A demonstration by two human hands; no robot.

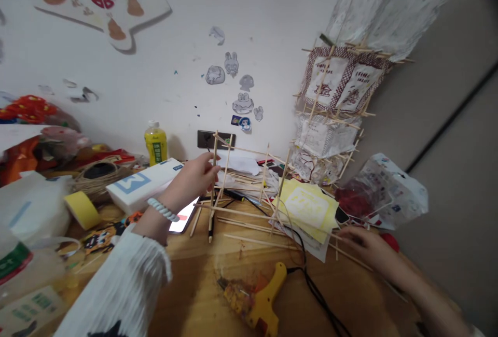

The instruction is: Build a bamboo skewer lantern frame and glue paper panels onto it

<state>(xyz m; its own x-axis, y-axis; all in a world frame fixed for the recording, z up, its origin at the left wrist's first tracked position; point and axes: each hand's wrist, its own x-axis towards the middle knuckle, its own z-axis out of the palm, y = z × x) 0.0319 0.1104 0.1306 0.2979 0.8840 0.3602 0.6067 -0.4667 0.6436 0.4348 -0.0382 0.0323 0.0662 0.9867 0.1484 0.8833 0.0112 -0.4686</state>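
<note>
A stick frame (pixel 265 170) of thin wooden sticks is stood on the desk (pixel 187 285), ahead of the person and between the 2 hands. At its left end, 1 upright is pinched by the left hand (pixel 200 173), whose grip is closed on it. The right hand (pixel 361 243) is held low on the other side, its fingers curled near a thin stick beside the yellow sheets (pixel 311 205); whether anything is gripped there cannot be told. Loose sticks (pixel 257 241) are laid in front of the frame. Nearer the person, a yellow glue gun (pixel 268 295) is rested on its side, with a black cord (pixel 305 262) trailed beside it. Under the left forearm, a phone (pixel 184 218) with a lit screen is partly covered, and a white box (pixel 146 184) is set just beside it. At the right, a paper-covered stick tower (pixel 342 80) is stood against the wall.
</note>
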